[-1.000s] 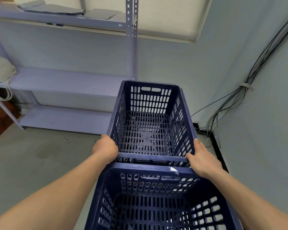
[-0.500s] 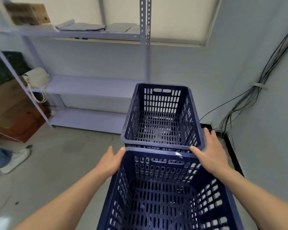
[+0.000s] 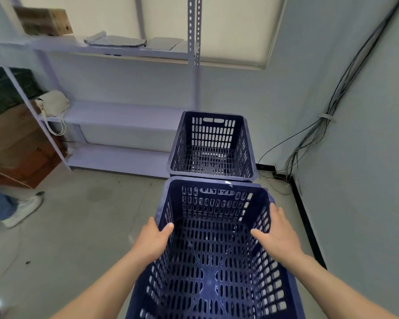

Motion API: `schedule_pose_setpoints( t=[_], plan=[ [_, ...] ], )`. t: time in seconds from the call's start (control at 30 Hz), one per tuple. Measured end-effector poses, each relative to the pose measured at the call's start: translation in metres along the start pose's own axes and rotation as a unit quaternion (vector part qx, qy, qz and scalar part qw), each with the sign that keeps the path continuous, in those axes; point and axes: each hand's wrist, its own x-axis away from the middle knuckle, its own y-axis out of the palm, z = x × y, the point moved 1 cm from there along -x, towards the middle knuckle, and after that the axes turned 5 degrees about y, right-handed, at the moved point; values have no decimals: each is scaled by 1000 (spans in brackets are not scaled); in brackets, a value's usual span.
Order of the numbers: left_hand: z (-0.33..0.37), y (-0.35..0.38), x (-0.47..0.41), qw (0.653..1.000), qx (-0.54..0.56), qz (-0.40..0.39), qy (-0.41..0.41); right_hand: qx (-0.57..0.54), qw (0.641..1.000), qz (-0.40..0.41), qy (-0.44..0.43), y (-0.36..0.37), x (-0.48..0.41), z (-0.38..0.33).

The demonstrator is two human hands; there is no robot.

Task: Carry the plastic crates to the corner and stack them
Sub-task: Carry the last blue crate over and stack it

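Near crate [image 3: 217, 261] cut off below, left hand [image 3: 152, 240] gripping its left rim, fingers hidden outside, right hand [image 3: 278, 236] laid straight-fingered across right rim, far crate [image 3: 212, 146] just beyond both hands, concrete floor [image 3: 90, 215], shelving [image 3: 124, 116] beyond left hand.

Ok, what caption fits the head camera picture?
Left hand and right hand straddle the side walls of the near blue crate, far crate beyond.

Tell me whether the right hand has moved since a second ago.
Yes. The right hand drew back, from the far crate's near corner onto the near crate's right rim.
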Motion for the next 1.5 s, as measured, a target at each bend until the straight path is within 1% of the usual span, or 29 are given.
schedule_pose_setpoints(
  t=[0.13, 0.23, 0.37, 0.43, 0.5, 0.6, 0.7, 0.87, 1.1, 1.33, 1.5],
  plan=[
    [-21, -2, 28, 1000, -19, -3, 10, 12, 999, -11, 36, 14, 40, 11],
    [-36, 1, 49, 999, -35, -2, 13, 14, 999, 8, 50, 23, 64, 22],
    [-66, 9, 74, 999, -38, 1, -5, 9, 999, 10, 40, 23, 84, 39],
    [-78, 16, 86, 999, -36, 19, -14, 4, 1000, 9, 29, 22, 94, 46],
    [-87, 21, 97, 998, -40, 53, -20, 7, 1000, -11, 17, 22, 103, 54],
    [-99, 28, 107, 991, -91, 95, -23, -16, 1000, -25, 2, 26, 115, 59],
    [-108, 30, 112, 980, -154, 119, -30, -36, 999, -31, 1, 26, 112, 60],
    [-110, 32, 109, 969, -202, 139, -32, -50, 998, -37, 5, 27, 109, 58],
    [-118, 30, 105, 970, -200, 141, -19, -55, 998, -36, 12, 30, 109, 55],
    [-120, 20, 99, 972, -184, 145, -20, -61, 997, -40, 9, 33, 106, 42],
    [-123, 8, 91, 969, -195, 146, -27, -70, 997, -38, 12, 40, 106, 31]
  ],
)
